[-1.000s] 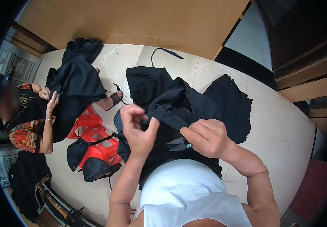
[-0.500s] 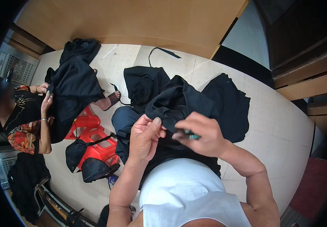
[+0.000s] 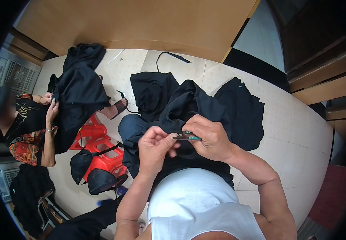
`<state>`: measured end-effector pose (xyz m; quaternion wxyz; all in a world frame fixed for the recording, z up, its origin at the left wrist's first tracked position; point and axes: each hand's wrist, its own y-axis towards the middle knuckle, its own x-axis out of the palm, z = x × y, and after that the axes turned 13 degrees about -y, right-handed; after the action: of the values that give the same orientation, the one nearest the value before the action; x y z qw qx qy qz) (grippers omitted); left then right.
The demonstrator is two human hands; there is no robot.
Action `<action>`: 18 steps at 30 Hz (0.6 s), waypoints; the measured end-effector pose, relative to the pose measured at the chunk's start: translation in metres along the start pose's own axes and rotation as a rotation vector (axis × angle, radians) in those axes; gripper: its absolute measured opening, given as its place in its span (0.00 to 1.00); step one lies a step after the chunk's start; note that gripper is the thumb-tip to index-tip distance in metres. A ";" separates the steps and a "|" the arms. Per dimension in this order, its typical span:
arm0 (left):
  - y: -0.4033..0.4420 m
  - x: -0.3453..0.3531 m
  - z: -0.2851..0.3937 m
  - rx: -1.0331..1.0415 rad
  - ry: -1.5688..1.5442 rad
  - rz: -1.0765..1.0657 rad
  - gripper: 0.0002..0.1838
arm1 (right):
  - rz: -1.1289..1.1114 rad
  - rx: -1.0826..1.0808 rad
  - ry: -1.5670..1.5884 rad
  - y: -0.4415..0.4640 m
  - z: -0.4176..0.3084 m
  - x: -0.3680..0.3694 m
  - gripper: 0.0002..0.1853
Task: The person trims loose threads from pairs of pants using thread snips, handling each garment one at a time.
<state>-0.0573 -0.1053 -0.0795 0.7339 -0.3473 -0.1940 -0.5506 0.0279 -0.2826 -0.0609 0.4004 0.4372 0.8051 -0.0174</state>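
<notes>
Black cloth [image 3: 189,100] lies bunched over my lap and spreads forward toward the floor. My right hand [image 3: 211,138] is closed round small green-handled snips [image 3: 187,137], whose blades point left. Just left of the blade tips, my left hand [image 3: 157,147] has its thumb and forefinger pressed together at the edge of the black cloth; exactly what is pinched between them is too small to make out. The two hands are close together above my lap.
At the left a person [image 3: 29,128] holds other black cloth [image 3: 79,92]. Red plastic stools [image 3: 103,160] with black bags or pouches [image 3: 101,181] stand between us. A black strap [image 3: 173,54] lies on the tiled floor [image 3: 293,140] near a wooden panel [image 3: 141,24]. Dark fabric shows at lower left.
My right hand has brought the snips up to my left fingertips, and my left hand has closed from its looser pose. A dark shape has come into view at the lower left.
</notes>
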 end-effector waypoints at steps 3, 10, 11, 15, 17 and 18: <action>-0.001 0.006 0.016 0.277 0.254 -0.044 0.14 | -0.077 0.016 0.132 -0.002 0.004 -0.001 0.09; 0.013 0.015 0.037 0.073 0.361 -0.366 0.24 | -0.177 0.064 0.354 0.007 0.002 -0.011 0.09; 0.015 0.012 0.039 0.058 0.415 -0.391 0.25 | -0.174 0.060 0.327 0.008 0.001 -0.014 0.09; 0.021 0.006 0.037 0.010 0.570 -0.457 0.28 | -0.180 0.052 0.251 0.014 0.004 -0.025 0.08; 0.021 0.009 0.032 -0.002 0.459 -0.403 0.28 | -0.173 0.036 0.216 0.018 0.005 -0.025 0.07; 0.021 0.012 0.030 -0.007 0.405 -0.376 0.28 | -0.168 0.026 0.199 0.020 0.006 -0.026 0.06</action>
<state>-0.0311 -0.0883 -0.0575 0.6414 -0.1905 -0.1024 -0.7361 0.0540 -0.2905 -0.0412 0.3099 0.3728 0.8745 -0.0179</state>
